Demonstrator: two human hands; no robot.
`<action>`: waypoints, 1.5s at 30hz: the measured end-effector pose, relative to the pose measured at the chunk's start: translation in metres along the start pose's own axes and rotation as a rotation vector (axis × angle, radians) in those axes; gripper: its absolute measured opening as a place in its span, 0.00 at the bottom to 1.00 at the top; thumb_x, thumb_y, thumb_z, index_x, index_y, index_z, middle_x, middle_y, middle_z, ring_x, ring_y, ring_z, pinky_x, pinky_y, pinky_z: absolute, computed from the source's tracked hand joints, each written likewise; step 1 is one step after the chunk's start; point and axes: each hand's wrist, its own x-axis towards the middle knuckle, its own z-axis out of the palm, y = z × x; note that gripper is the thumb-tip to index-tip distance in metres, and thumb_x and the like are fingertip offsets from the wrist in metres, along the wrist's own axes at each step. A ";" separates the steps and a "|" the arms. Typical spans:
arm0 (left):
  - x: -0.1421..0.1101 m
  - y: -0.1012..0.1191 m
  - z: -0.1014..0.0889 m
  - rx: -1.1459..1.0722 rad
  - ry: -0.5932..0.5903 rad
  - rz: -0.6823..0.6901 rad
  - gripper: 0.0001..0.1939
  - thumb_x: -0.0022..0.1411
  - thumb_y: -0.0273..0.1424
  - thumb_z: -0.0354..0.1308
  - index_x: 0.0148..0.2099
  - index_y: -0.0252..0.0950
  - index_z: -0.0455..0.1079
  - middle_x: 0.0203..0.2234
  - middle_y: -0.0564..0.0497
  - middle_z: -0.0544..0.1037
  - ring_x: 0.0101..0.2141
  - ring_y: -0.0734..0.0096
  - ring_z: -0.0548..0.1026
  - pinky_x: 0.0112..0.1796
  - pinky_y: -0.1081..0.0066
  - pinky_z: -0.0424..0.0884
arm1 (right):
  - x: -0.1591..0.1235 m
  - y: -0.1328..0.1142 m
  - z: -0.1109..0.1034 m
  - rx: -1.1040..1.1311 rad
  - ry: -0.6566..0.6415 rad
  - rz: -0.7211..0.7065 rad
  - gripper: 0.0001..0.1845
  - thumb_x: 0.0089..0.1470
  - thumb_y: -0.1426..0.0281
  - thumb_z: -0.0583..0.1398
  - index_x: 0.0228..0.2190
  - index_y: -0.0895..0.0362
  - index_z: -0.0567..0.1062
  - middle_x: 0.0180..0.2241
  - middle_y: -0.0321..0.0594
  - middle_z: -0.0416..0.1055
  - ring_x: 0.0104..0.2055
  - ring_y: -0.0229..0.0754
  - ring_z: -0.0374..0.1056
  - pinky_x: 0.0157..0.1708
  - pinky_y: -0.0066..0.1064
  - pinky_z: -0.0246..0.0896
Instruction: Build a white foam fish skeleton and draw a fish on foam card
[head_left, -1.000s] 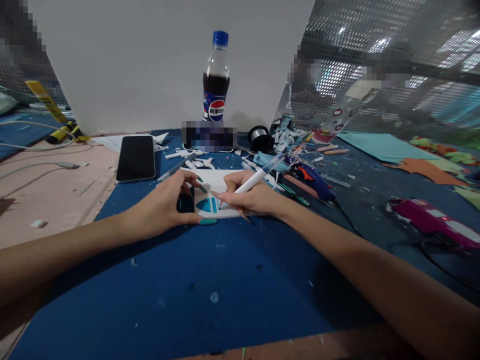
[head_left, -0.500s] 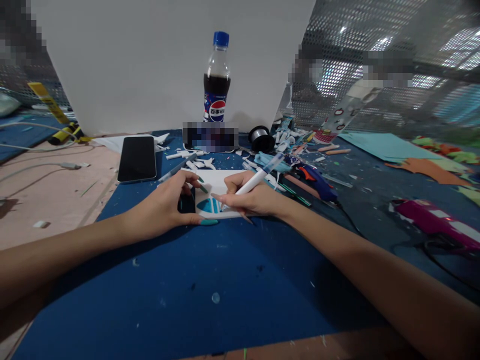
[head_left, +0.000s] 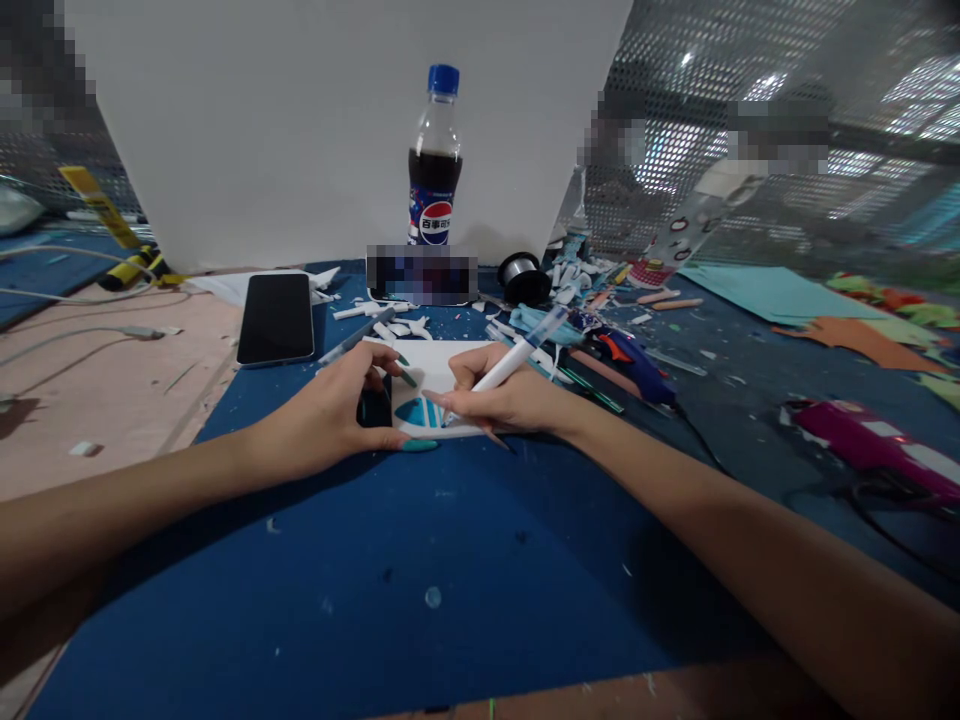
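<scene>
A small white board (head_left: 431, 355) lies on the blue table mat, with a rounded shape coloured blue (head_left: 410, 411) and white stripes on it. My right hand (head_left: 495, 392) is closed round a white marker pen (head_left: 504, 367) with a clear blue cap end, slanting up to the right. The pen's tip is hidden behind my fingers, close to the coloured shape. On the board's left side rests my left hand (head_left: 356, 405), thumb and fingers spread apart. Its thumb lies along the near edge and a fingertip touches the top.
A black phone (head_left: 276, 318) lies to the left. Behind the board stand a cola bottle (head_left: 435, 170) and a propped, blurred phone (head_left: 420, 275). A wire spool (head_left: 523, 278), scraps, a blue glue gun (head_left: 628, 360) and a magenta tool (head_left: 870, 440) lie rightward.
Almost nothing differs. The whole view has shifted very slightly; both hands, the pen and the board keep their places.
</scene>
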 end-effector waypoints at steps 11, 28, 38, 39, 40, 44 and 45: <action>0.000 0.003 -0.001 0.004 -0.011 0.019 0.29 0.52 0.46 0.61 0.51 0.40 0.55 0.43 0.46 0.69 0.40 0.60 0.72 0.37 0.62 0.73 | 0.002 0.002 0.000 -0.030 0.270 -0.003 0.23 0.48 0.68 0.65 0.17 0.56 0.56 0.08 0.25 0.60 0.08 0.26 0.51 0.07 0.18 0.44; 0.000 0.002 -0.002 -0.003 -0.035 -0.026 0.32 0.51 0.47 0.62 0.52 0.39 0.55 0.42 0.46 0.69 0.41 0.60 0.71 0.38 0.62 0.71 | 0.002 0.002 0.002 -0.073 0.226 0.010 0.21 0.51 0.65 0.63 0.18 0.56 0.57 0.09 0.26 0.61 0.08 0.27 0.52 0.07 0.19 0.46; 0.000 0.001 -0.001 0.002 -0.030 -0.010 0.31 0.51 0.48 0.61 0.51 0.39 0.55 0.43 0.45 0.69 0.41 0.59 0.72 0.38 0.61 0.72 | 0.003 0.001 0.003 -0.108 0.254 0.024 0.22 0.50 0.69 0.64 0.17 0.56 0.56 0.09 0.26 0.56 0.10 0.27 0.53 0.08 0.19 0.44; 0.000 0.001 -0.001 0.003 -0.032 -0.008 0.31 0.51 0.48 0.61 0.51 0.39 0.56 0.43 0.45 0.69 0.41 0.59 0.72 0.38 0.61 0.72 | 0.003 0.002 0.002 -0.113 0.251 0.022 0.22 0.51 0.69 0.64 0.17 0.56 0.56 0.09 0.26 0.57 0.10 0.27 0.53 0.08 0.19 0.44; 0.001 0.001 -0.001 0.005 -0.030 -0.007 0.31 0.51 0.48 0.62 0.51 0.39 0.55 0.43 0.45 0.69 0.41 0.59 0.72 0.38 0.61 0.72 | 0.003 0.002 0.002 -0.117 0.248 0.021 0.22 0.51 0.69 0.64 0.17 0.56 0.56 0.09 0.26 0.57 0.10 0.27 0.52 0.08 0.19 0.44; 0.001 0.001 -0.002 0.006 -0.037 -0.022 0.32 0.51 0.48 0.62 0.51 0.38 0.56 0.43 0.45 0.69 0.41 0.59 0.72 0.38 0.62 0.72 | 0.003 0.004 0.001 -0.111 0.241 0.022 0.21 0.51 0.68 0.63 0.17 0.56 0.57 0.09 0.26 0.57 0.09 0.27 0.51 0.08 0.19 0.45; 0.001 0.002 -0.002 0.003 -0.036 -0.025 0.32 0.51 0.48 0.62 0.51 0.38 0.56 0.43 0.45 0.69 0.41 0.59 0.72 0.38 0.62 0.72 | 0.003 0.003 0.001 -0.108 0.244 0.026 0.21 0.51 0.69 0.63 0.17 0.56 0.56 0.09 0.26 0.56 0.09 0.27 0.51 0.08 0.19 0.44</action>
